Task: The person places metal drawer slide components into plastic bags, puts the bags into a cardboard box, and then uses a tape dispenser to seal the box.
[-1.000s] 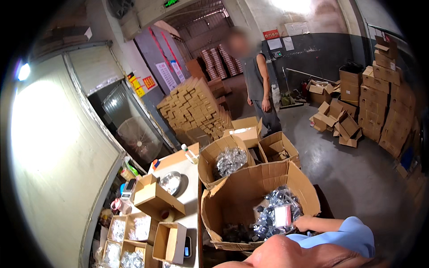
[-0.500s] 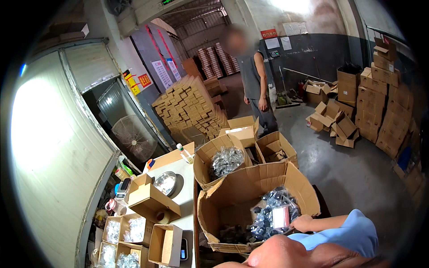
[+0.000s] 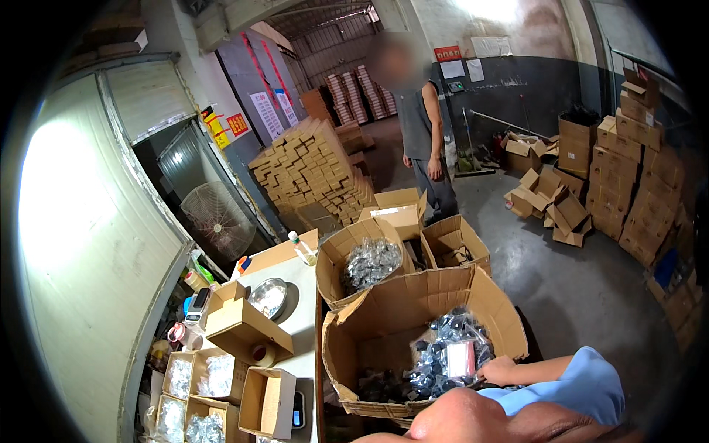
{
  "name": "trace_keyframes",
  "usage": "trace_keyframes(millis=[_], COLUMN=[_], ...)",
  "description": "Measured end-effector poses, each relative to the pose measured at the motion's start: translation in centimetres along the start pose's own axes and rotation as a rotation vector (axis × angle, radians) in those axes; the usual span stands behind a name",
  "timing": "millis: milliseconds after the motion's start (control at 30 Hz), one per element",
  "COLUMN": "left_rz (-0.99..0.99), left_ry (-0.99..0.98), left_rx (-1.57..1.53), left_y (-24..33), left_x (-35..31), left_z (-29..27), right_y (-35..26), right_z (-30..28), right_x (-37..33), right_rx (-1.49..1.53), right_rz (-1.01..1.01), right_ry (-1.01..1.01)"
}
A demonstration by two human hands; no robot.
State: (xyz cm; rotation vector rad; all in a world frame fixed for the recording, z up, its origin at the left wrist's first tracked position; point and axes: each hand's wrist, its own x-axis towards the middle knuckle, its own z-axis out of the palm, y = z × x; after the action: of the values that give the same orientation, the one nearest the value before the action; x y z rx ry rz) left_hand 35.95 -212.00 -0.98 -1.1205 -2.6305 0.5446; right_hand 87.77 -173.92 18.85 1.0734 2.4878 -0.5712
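A large open cardboard box (image 3: 391, 314) stands in front of me. On its right side lies a heap of clear plastic bags (image 3: 454, 325) with dark parts inside. A flat packet (image 3: 461, 359) with a pale face and red edges rests on the heap. My right hand (image 3: 498, 371) reaches in from the right, under a light blue sleeve (image 3: 572, 387). Its fingers are curled at the edge of the bags, just beside the packet; their tips are partly hidden, and what they grip cannot be made out. My left hand is out of view.
Left of the box is a white table (image 3: 304, 325) with small cartons (image 3: 267, 402) of bagged parts, a metal bowl (image 3: 268, 297), a scale (image 3: 298, 410) and a bottle (image 3: 302, 249). Behind stands another box (image 3: 332, 269) of bags. A person (image 3: 422, 133) stands beyond.
The view has shifted slightly, so the table and its cartons sit a little further left. My right hand stays at the bags beside the packet.
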Motion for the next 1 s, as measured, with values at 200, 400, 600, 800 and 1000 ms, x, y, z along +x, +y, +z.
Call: trace_keyframes(millis=[200, 400, 600, 800, 1000], left_rz=[0.011, 0.025, 0.035, 0.025, 0.022], left_ry=[0.106, 0.208, 0.302, 0.334, 0.319], left_rx=[0.078, 0.152, 0.209, 0.245, 0.214], left_y=[-0.3, -0.8, -0.9, -1.2, -1.2], left_x=[-1.0, -1.8, -2.5, -3.8, -3.5], left_z=[4.8, 8.6, 10.7, 12.5, 12.5], right_y=[0.1, 0.4, 0.3, 0.2, 0.7], right_z=[0.4, 1.0, 0.3, 0.0, 0.5], right_x=[0.1, 0.6, 0.1, 0.4, 0.8], right_rx=[-0.03, 0.024, 0.034, 0.036, 0.029], right_rz=[0.0, -0.011, -0.011, -0.017, 0.002], right_ry=[0.021, 0.069, 0.074, 0.066, 0.044])
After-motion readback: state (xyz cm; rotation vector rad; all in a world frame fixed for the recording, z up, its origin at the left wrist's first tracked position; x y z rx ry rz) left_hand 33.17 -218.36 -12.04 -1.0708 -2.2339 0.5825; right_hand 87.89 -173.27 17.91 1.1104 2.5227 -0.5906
